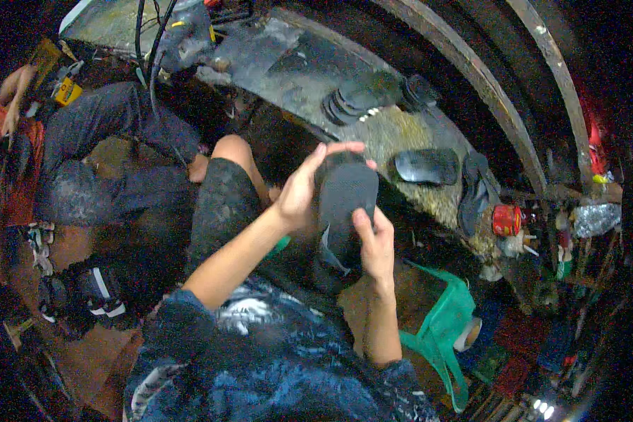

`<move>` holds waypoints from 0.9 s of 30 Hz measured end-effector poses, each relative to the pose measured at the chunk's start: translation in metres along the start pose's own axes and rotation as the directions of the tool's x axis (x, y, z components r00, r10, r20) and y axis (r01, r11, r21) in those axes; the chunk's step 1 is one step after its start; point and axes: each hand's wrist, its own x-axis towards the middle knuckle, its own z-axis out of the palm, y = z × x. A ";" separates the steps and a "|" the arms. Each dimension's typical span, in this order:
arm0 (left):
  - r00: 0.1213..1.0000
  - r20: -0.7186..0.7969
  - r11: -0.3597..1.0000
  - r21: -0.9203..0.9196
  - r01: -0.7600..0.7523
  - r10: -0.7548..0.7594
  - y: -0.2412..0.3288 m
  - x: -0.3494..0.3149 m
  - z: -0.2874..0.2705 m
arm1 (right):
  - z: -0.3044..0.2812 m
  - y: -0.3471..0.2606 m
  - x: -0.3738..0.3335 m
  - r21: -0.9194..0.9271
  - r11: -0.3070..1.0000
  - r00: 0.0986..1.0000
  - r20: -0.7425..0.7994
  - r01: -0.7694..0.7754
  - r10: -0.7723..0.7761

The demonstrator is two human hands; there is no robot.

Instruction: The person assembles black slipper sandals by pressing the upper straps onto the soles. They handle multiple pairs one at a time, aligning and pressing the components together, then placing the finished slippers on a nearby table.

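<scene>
A dark grey shoe sole (349, 193) stands lengthwise in front of me between my hands. Beneath its far left edge a second, blacker layer shows. My left hand (309, 184) grips the far left side, fingers curling around the top end. My right hand (375, 243) pinches the right edge, its thumb flat on the upper face and the other fingers mostly hidden underneath. Near the lower left of the sole is a pale grey curved strip (330, 253); whether it is attached I cannot tell.
Ahead runs a worn bench (288, 77) bearing stacked black soles (344, 107), a shiny black oval piece (425, 167) and a dark curved piece (475, 193). A red-labelled bottle (508, 220) lies at right, a green bag (443, 309) below. Another person's legs (112, 183) are at left.
</scene>
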 end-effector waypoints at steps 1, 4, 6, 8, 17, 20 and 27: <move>1.000 0.005 1.000 0.012 -0.022 0.022 0.002 -0.001 0.002 | 0.003 0.000 0.002 -0.024 0.999 0.999 -0.022 0.035 -0.036; 0.999 -0.017 0.997 0.066 -0.029 0.030 0.003 -0.005 0.008 | 0.006 0.000 0.004 -0.025 0.999 0.998 -0.046 0.034 -0.035; 0.999 -0.017 0.995 0.091 -0.041 0.043 0.004 -0.005 0.010 | 0.007 -0.001 0.005 -0.029 0.999 0.999 -0.045 0.020 -0.021; 0.999 -0.029 0.995 0.094 -0.024 0.026 0.005 -0.005 0.012 | 0.006 -0.004 0.006 -0.025 1.000 0.999 -0.039 -0.015 0.014; 0.999 -0.012 0.995 0.091 -0.039 0.040 0.007 -0.008 0.012 | 0.009 -0.010 0.004 0.011 0.999 0.998 -0.049 -0.043 0.043; 0.999 -0.008 0.996 0.079 -0.041 0.042 0.006 -0.009 0.013 | 0.009 -0.010 0.002 0.031 0.998 0.997 -0.049 -0.061 0.062; 0.998 0.012 0.992 0.110 -0.058 0.057 0.005 -0.010 0.013 | 0.009 -0.009 0.000 0.055 0.997 0.998 -0.041 -0.051 0.053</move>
